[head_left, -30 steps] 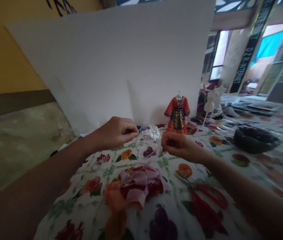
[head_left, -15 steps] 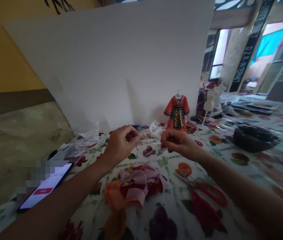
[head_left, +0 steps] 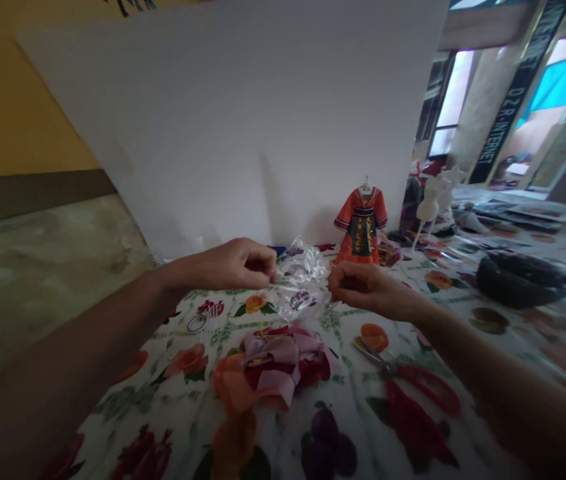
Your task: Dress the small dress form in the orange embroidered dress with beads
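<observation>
My left hand [head_left: 235, 265] and my right hand [head_left: 360, 287] are both pinched on a crinkled clear plastic bag [head_left: 303, 280], held between them just above the flowered tablecloth [head_left: 173, 400]. What the bag contains is too small to make out. A pile of pink, orange and dark red cloth scraps [head_left: 270, 367] lies right below my hands. Red-handled scissors [head_left: 407, 380] lie under my right forearm.
A big white board [head_left: 237, 127] stands upright behind my hands. At its foot is a small mannequin in an orange dress [head_left: 361, 223], with a bare white mannequin [head_left: 430, 203] to its right. A dark bowl [head_left: 523, 280] sits far right. A small ring [head_left: 196, 324] lies left.
My left hand has moved back left and pulled the plastic bag wider open between both hands. The camera has shifted, and the phone at the left edge is out of view.
</observation>
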Tool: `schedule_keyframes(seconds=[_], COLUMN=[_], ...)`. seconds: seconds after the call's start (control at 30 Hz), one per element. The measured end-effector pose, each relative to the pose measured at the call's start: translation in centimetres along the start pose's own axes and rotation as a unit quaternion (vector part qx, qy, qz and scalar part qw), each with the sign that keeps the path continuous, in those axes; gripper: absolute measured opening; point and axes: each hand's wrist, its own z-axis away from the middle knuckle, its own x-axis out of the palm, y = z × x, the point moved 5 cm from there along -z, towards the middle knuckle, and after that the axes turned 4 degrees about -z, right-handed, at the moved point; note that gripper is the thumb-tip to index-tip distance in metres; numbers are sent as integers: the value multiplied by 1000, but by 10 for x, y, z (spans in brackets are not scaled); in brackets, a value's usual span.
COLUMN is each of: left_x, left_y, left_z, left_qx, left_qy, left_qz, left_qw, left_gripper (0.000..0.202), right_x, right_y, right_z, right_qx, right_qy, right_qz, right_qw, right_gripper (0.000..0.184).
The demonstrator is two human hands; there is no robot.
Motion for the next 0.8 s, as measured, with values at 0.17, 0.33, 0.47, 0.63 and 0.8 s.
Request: schedule_keyframes(seconds=[0.17,0.33,0.47,0.63,0.8], left_x=[-10,10,29,21,15], left_y=[-5,-10,-4,0,16], left_z=[-1,-3,-10,-22,-35], left_qx=[-37,-74,-63,-56,-30], left_qy=[-16,113,85,88,104], left_qz=[193,226,199,206,174], left_qw=[980,965,974,973,979], left_gripper=[22,40,22,16,9], right_x=[-9,-8,-5,-22,-50], right_y=[1,2,0,1,-26], right_z=[1,0,0,5,14], right_qx=[18,7,6,39,-22], right_qy=[-3,13,14,44,153], right_qz=[3,-29,-22,3,39], right_qw=[1000,999,1000,998,987], right_gripper=[15,18,16,21,22])
